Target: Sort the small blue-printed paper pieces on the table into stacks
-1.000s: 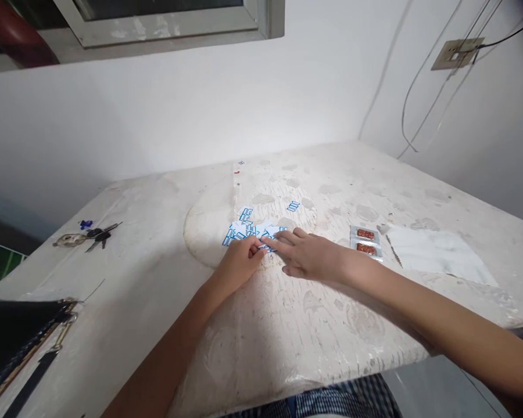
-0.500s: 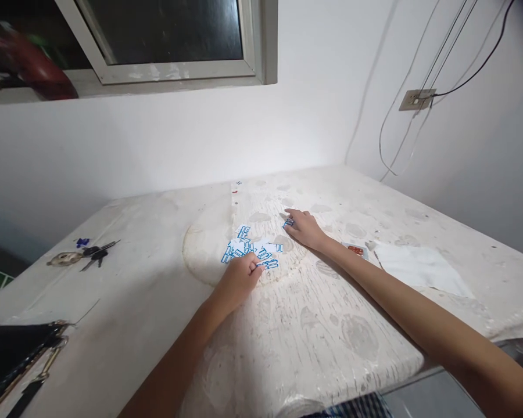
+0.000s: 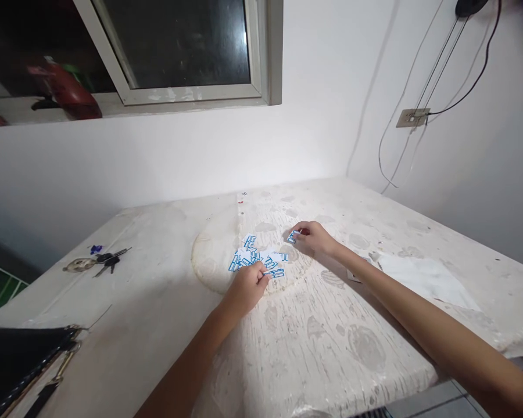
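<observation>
A loose heap of small white paper pieces (image 3: 255, 256) with blue-printed outlines lies inside a faint ring mark on the table. Against its near edge rests my left hand (image 3: 246, 285), fingers curled and thumb pressed in; whatever they hold is hidden. My right hand (image 3: 317, 238) is to the right of the heap and slightly farther back, its fingers bent down around one small blue-and-white paper piece (image 3: 293, 236) at the tabletop. A dark red patch shows between those fingers, too small to make out.
The table (image 3: 157, 249) has a plastic-like cover. Keys (image 3: 108, 260) and a black zipped pouch (image 3: 26, 354) lie left. A white sheet (image 3: 422, 278) lies beyond my right forearm. A red bottle (image 3: 72, 93) stands on the window ledge; cables hang from a wall outlet (image 3: 412, 118).
My right hand's fingers, stretched out before, have bent down around the paper piece. My left hand stays at the heap. The whole view has shifted slightly upward.
</observation>
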A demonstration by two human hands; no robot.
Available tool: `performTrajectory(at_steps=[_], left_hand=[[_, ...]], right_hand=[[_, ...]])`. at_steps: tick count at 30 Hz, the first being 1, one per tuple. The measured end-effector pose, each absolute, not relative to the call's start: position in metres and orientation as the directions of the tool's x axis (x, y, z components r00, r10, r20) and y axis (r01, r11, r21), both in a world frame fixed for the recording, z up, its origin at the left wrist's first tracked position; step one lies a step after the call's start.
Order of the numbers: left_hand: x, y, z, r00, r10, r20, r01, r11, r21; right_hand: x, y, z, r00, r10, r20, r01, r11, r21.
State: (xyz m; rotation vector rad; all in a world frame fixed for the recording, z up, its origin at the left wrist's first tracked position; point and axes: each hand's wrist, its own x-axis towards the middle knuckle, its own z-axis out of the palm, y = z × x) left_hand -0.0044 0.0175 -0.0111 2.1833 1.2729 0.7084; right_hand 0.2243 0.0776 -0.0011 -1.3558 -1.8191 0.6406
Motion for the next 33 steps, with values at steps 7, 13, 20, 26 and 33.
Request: performTrajectory(at_steps=[7,13,20,26,33], left_hand=[[-0.003,0.017,-0.010,0.420,0.893,0.164,0.592,-0.406,0.696],[-0.002,0.013,-0.001,0.409,0.901,0.144,0.611,-0.388,0.690],[-0.003,0.013,-0.002,0.408,0.906,0.115,0.604,-0.362,0.710],[-0.002,0.011,0.000,0.395,0.912,0.107,0.605,-0.346,0.717],[-0.001,0.010,0.003,0.389,0.917,0.088,0.596,-0.323,0.735]], right_hand=[[0.203,0.029,0.024,-0.632,0.774,-0.040,0.248,0.153,-0.957],[0.192,0.012,0.023,-0.557,0.829,-0.036,0.550,0.336,-0.764],[0.191,0.013,0.022,-0.508,0.861,-0.020,0.749,0.430,-0.504],[0.196,0.007,0.035,-0.540,0.840,-0.046,0.669,0.396,-0.629],[0.208,0.010,0.037,-0.582,0.813,-0.026,0.475,0.314,-0.822]])
